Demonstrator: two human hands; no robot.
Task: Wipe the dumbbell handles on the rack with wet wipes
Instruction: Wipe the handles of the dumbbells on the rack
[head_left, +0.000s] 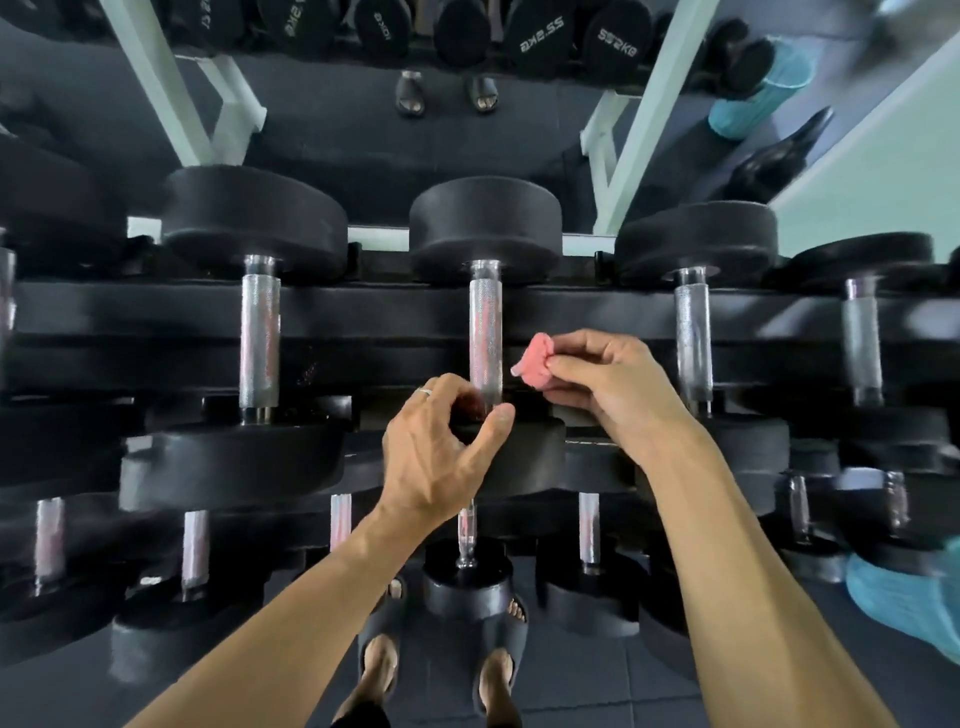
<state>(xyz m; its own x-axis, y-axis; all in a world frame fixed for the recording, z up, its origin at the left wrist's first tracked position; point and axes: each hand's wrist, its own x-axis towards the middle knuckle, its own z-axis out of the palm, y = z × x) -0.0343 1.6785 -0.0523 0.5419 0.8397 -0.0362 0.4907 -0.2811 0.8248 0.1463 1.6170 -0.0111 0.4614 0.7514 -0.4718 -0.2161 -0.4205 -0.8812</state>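
The right hand (602, 384) pinches a bunched pink wet wipe (535, 358) between thumb and fingertips, holding it just beside the knurled steel handle (485, 332) of the middle dumbbell on the upper tier of the rack (363, 312), not quite touching the metal. The left hand (441, 447) curls at the near end of that same handle, its thumb against the rim of the front weight head (514, 447); whether its fingers truly close round the bar or only hover there cannot be told. Neighbouring handles to the left (260, 343) and right (693, 338) stand well apart on the same shelf, with a lower tier of dumbbells below and the person's sandalled feet (441, 670) on the dark floor directly beneath. The wipe is wadded small, so the likely fault is that it skims only one side of the bar and leaves the far side and the ends near the heads untouched. It could also slip from so light a pinch and drop between the weights. Nudging the dumbbell forward is a further risk, given the feet under it.
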